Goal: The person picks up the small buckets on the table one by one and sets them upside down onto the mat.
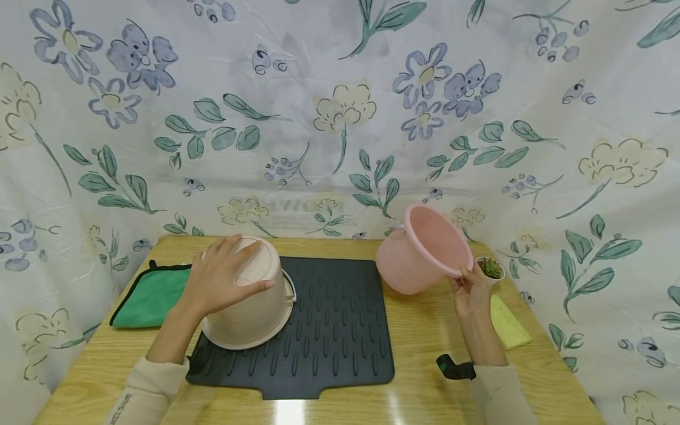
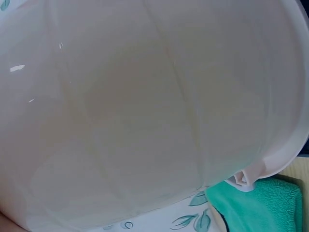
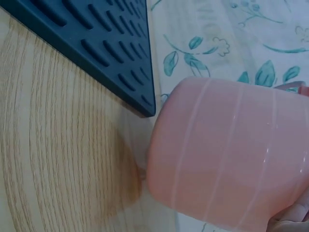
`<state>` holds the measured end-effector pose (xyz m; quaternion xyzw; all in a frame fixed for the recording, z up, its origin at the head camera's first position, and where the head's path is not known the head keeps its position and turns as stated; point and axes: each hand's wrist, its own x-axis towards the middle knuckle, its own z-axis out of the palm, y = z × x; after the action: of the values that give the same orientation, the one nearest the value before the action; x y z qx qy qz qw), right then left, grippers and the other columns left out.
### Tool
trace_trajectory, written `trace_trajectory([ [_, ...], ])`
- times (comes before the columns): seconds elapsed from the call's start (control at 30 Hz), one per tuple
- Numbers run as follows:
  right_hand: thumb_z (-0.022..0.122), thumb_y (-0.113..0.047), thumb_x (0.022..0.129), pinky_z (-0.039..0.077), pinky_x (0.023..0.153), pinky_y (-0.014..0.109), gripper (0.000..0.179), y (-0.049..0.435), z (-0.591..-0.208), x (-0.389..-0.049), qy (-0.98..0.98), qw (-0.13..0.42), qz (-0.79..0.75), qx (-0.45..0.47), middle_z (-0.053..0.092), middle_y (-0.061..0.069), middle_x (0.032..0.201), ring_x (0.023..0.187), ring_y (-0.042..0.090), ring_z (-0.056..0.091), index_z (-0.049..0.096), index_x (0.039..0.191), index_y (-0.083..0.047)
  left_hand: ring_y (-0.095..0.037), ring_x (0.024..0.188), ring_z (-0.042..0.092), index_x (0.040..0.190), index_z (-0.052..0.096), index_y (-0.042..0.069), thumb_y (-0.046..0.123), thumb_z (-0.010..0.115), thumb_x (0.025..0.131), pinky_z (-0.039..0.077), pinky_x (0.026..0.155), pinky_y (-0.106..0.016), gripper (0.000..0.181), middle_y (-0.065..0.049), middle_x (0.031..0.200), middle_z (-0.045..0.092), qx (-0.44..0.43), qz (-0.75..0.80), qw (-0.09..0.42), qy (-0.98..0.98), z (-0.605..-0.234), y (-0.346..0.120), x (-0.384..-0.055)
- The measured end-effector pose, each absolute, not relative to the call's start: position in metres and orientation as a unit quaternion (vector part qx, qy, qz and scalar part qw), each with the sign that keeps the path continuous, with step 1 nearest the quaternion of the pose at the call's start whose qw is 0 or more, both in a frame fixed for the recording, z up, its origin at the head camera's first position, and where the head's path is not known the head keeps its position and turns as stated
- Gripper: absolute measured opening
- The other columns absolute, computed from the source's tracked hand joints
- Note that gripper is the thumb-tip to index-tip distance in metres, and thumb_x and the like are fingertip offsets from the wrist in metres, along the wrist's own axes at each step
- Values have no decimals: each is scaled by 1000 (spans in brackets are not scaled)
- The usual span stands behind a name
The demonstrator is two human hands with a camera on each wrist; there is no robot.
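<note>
A cream bucket stands upside down on the left part of a black ridged mat. My left hand rests on its upturned base and side with fingers spread. In the left wrist view the wall of this bucket fills most of the picture. To the right of the mat, my right hand grips the rim of a pink bucket, thumb and fingers at the edge nearest me. The pink bucket is tilted, its mouth facing right and up; the right wrist view shows its ringed side close over the wooden table.
A folded green cloth with black edging lies left of the mat. Beyond my right hand are a small potted succulent and a yellow cloth. A flowered curtain hangs behind the wooden table.
</note>
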<state>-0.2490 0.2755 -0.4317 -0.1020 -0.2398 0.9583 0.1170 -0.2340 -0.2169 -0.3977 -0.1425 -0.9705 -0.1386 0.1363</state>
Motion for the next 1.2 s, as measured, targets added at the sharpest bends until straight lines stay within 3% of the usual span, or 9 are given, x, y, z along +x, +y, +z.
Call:
trace_trajectory([
  [0.23,42,10,99,58,60,29,39,274,-436,-245,-231,115,962,-87,66,11,92,66,20,63,53,134,-2,-47,143,26,149,46,27,74,64,77,16,104,-78,88,-18,156,34,-143,-146,144,-968,-400,-217,-232],
  [0.77,40,9,100,59,63,32,26,273,-441,-233,-156,77,982,-66,63,15,89,69,23,62,64,109,5,-45,138,33,144,52,25,69,68,76,23,99,-76,82,-19,149,42,-158,-140,187,-959,-405,-216,-229],
  [0.93,44,11,98,60,68,33,24,273,-444,-228,-144,69,986,-46,65,17,93,73,25,65,65,110,7,-46,137,34,142,53,24,67,69,76,24,99,-74,81,-20,148,43,-161,-141,198,-957,-405,-215,-228],
  [1.2,35,8,101,60,72,34,32,271,-449,-221,-118,55,991,-3,66,20,96,77,28,68,63,116,10,-48,138,34,139,56,24,65,71,75,22,100,-73,78,-20,148,44,-163,-148,217,-951,-405,-212,-225],
])
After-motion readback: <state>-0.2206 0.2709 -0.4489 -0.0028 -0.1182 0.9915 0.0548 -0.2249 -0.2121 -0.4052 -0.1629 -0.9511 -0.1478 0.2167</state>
